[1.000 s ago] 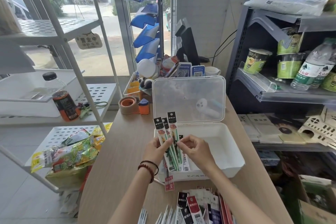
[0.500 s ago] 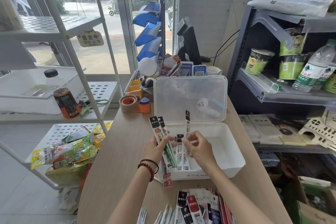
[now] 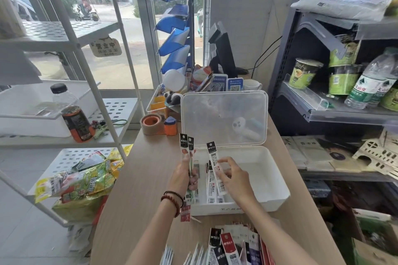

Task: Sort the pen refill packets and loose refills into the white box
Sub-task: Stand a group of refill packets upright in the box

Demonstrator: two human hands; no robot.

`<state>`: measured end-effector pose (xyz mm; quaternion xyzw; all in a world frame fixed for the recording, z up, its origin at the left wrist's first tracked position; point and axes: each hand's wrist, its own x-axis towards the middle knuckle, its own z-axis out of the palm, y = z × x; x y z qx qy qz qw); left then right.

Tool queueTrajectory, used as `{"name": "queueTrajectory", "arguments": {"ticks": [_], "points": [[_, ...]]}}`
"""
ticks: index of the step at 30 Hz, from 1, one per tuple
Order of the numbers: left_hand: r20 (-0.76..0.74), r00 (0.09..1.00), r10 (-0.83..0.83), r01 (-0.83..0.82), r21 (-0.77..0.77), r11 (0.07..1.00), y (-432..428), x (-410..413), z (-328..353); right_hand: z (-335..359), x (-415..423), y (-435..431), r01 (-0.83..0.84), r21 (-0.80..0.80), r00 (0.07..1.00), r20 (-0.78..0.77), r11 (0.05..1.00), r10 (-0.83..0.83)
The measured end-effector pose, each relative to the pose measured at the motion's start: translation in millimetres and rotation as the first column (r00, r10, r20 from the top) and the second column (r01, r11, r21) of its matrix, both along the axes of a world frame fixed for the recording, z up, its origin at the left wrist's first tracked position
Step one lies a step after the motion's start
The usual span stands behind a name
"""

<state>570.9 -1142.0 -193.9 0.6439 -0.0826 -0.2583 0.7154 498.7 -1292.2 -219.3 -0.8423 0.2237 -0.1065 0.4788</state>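
Over white box (image 3: 263, 183) | left hand (image 3: 183, 176) grips two packets (image 3: 187, 145) | right hand (image 3: 234, 176) pinches third packet (image 3: 213, 157), now tilted

A small convenience shop. On the wooden counter (image 3: 137, 178), centre top, stand a black till monitor (image 3: 223, 49) and blue QR payment signs (image 3: 235, 84). The grey shelf (image 3: 344, 115) at right carries cup noodles (image 3: 304, 73) and water bottles (image 3: 370, 84); snack packets (image 3: 86, 183) fill the white rack (image 3: 71, 32), lower left. An opening-hours sign (image 3: 105, 47) hangs upper left, before the glass and a street. Pen refill packets (image 3: 232, 247) lie bottom centre.
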Motion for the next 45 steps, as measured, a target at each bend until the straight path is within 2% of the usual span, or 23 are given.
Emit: {"name": "queueTrajectory", "arguments": {"ticks": [5, 7, 9, 13, 19, 21, 24, 28, 32, 35, 39, 45], "points": [[-0.206, 0.978, -0.016, -0.033, -0.235, 0.972, 2.1, -0.6, 1.1, -2.4, -0.1, -1.1, -0.016, -0.078, 0.999, -0.039, 0.997, 0.013], [-0.243, 0.97, -0.002, -0.065, -0.267, 0.962, 0.6, -0.1, 2.3, -2.6, -0.5, -0.6, -0.019, -0.071, 0.997, -0.075, 0.997, 0.014], [-0.19, 0.982, 0.021, -0.053, -0.168, 0.984, -1.0, 1.3, 1.8, -2.3, -1.8, -0.1, -0.032, -0.088, 0.993, -0.117, 0.996, 0.021], [0.02, 1.0, 0.022, -0.024, 0.132, 0.991, -0.2, 1.3, -2.3, -2.0, -2.1, 2.7, -0.039, -0.173, 0.979, -0.202, 0.984, 0.003], [-0.005, 1.0, 0.005, -0.004, 0.099, 0.995, -0.4, 1.7, -6.1, -7.3, 0.2, 1.7, -0.009, -0.188, 0.968, -0.246, 0.982, -0.039], [-0.001, 1.0, 0.006, -0.006, 0.125, 0.992, -1.4, 3.7, -6.9, -5.7, 0.9, 1.5, 0.034, -0.199, 0.974, -0.212, 0.979, -0.077], [0.012, 1.0, 0.001, -0.002, 0.134, 0.991, -2.0, 3.3, -6.4, -2.4, 0.9, 2.6, 0.075, -0.229, 0.993, -0.07, 0.971, -0.093], [0.015, 1.0, 0.004, -0.005, 0.1, 0.995, -3.0, 2.4, -7.3, 5.8, -4.0, 6.3, 0.023, -0.093, 0.997, 0.074, 0.995, -0.016], [0.043, 0.999, -0.029, 0.026, 0.082, 0.996, -2.3, 0.3, -5.9, 9.0, -5.9, 6.3, -0.06, 0.011, 0.995, 0.086, 0.998, 0.059], [0.121, 0.992, -0.033, 0.015, 0.145, 0.989, -4.4, -3.5, -6.7, 9.5, -6.2, 4.8, -0.076, 0.053, 0.992, 0.106, 0.996, 0.07], [0.181, 0.983, -0.04, 0.003, 0.199, 0.98, -5.5, -4.2, -8.6, 13.4, -8.4, 3.9, -0.051, 0.145, 0.989, 0.148, 0.988, 0.029], [0.221, 0.973, -0.073, 0.015, 0.257, 0.966, -5.1, -6.7, -7.1, 20.9, -10.2, 6.9, -0.038, 0.199, 0.983, 0.186, 0.979, 0.0]]}}
